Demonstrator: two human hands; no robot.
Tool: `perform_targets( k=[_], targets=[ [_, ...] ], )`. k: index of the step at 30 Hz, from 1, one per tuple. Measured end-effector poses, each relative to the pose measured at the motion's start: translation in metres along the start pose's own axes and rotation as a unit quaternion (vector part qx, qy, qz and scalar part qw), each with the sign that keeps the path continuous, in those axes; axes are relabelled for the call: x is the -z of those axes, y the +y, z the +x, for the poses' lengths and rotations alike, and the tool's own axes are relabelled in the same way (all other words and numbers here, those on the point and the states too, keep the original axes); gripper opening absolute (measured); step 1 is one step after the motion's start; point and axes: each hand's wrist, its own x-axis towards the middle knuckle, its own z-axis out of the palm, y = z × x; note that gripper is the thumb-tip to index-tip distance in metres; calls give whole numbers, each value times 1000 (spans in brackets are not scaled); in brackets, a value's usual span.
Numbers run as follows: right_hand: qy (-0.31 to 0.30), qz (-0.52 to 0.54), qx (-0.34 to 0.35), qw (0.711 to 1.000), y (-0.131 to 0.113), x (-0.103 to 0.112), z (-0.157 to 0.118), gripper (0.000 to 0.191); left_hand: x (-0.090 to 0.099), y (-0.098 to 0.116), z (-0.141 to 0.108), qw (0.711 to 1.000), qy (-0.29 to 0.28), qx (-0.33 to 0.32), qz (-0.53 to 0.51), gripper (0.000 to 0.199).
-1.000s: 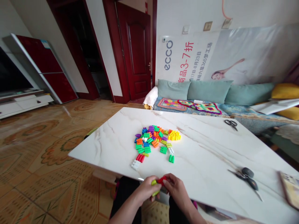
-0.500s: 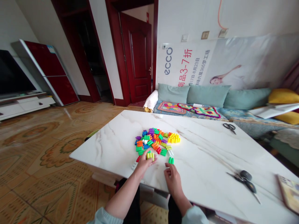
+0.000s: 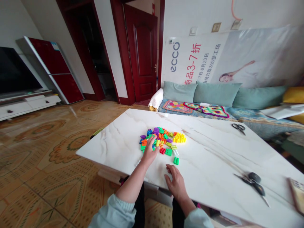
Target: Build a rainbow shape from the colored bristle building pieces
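Observation:
My left hand (image 3: pixel 150 152) reaches over the near left side of a pile of small colourful plastic toy pieces (image 3: pixel 163 136). A yellow-green piece (image 3: pixel 157 143) shows between its thumb and fingers, and some of the pile is hidden behind the hand. My right hand (image 3: pixel 176 182) hovers at the table's near edge with its fingers apart, holding nothing. A green piece (image 3: pixel 176 161) lies just beyond its fingertips, close to a white piece (image 3: pixel 175 152). At the right of the pile stands a group of yellow pieces (image 3: pixel 179 137).
The white marble-patterned table (image 3: pixel 209 152) carries black scissors (image 3: pixel 238 128) at the far right, another pair of scissors (image 3: pixel 255 185) nearer, and a phone-like object (image 3: pixel 296 193) at the right edge. Behind it stands a sofa with green cushions (image 3: pixel 217 94).
My left hand has moved forward over the pile with the yellow-green piece. My right hand has drawn back slightly from the green piece, its fingers spreading. The view has shifted slightly.

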Motion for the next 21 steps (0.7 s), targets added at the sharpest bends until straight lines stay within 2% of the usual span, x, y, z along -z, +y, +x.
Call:
perform_targets(
  k=[2,4,8,10,16,19,21],
  targets=[
    [4,2,7,1000,1,-1,0,37,16,-10,-13,985,32,-60,156,34],
    [1,6,15,1000,0,-1,1,35,29,-26,-38,955,55,-62,286,31],
    [-14,10,22,1000,-3,0,2,34,36,-54,-80,906,58,-19,419,53],
    [-23,8,21,999,-3,1,2,33,31,-59,-83,894,39,-9,445,54],
    [-33,9,31,999,-3,3,2,25,21,-59,-61,882,9,-12,472,24],
    [-31,10,29,999,-6,4,2,21,23,-62,-64,893,16,-35,449,23],
    [-29,7,19,999,-7,4,3,28,23,-63,-72,913,6,-65,403,21]
  ],
)
